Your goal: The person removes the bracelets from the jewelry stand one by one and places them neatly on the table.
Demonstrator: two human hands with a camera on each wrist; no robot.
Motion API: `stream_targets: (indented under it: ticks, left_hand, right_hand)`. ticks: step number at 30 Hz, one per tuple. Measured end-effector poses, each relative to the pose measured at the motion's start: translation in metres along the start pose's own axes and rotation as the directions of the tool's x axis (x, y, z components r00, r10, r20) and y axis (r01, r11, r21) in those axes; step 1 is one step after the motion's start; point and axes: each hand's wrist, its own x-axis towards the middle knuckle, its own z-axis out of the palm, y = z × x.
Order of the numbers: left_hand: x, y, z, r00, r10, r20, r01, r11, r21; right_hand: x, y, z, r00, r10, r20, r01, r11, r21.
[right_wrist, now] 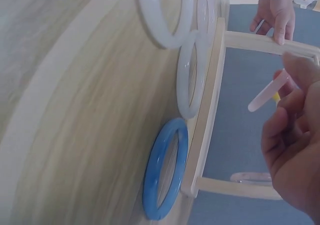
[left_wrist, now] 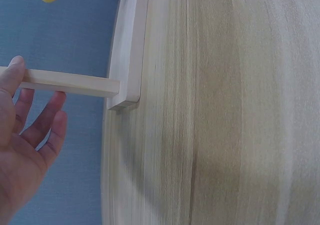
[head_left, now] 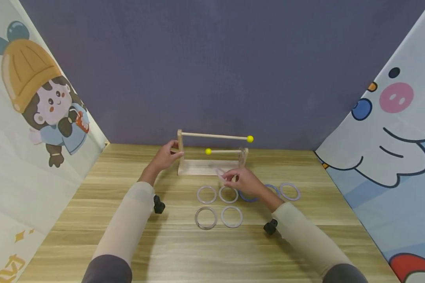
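Note:
A wooden stand (head_left: pixel 209 168) with two posts and two yellow-tipped rods stands at the back of the table. My left hand (head_left: pixel 164 157) holds its taller left post (left_wrist: pixel 75 82) between thumb and fingers. Pinched in my right hand (head_left: pixel 246 181) is a pale pink ring (right_wrist: pixel 265 96), tilted in front of the stand and apart from the rods. A clear ring (right_wrist: pixel 250 177) hangs on the lower rod (head_left: pixel 226 151) beside the shorter right post. The upper rod (head_left: pixel 214 136) carries no ring.
Several rings lie on the table before the stand, among them a brownish ring (head_left: pixel 206 228), a white ring (head_left: pixel 231 226), a blue ring (right_wrist: pixel 156 165) and a lavender ring (head_left: pixel 299 193). My right forearm partly covers the blue ones. A dark wall (head_left: pixel 212 78) rises behind the table.

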Motion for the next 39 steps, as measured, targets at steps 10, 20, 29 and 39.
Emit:
stream_targets:
  ticks: [10,20,29,39]
  left_hand:
    - [-0.002,0.002,0.000,1.000,-0.001,0.005,0.001,1.000,-0.003]
    - [-0.001,0.002,-0.002,1.000,-0.007,0.007,0.007,1.000,-0.003]
    - [-0.001,0.003,-0.002,1.000,-0.011,0.009,0.011,1.000,0.001]
    - [-0.002,0.006,-0.002,1.000,-0.020,0.001,0.020,1.000,-0.005]
  right_hand:
    - [-0.014,0.010,-0.006,0.997,-0.049,0.064,0.048,0.999,0.014]
    - [-0.030,0.018,-0.013,0.986,-0.073,0.150,0.072,0.997,0.010]
    - [-0.047,0.022,-0.020,0.979,-0.069,0.191,0.052,0.994,0.094]
    - [-0.066,0.021,-0.026,0.959,-0.038,0.280,0.010,0.995,0.101]
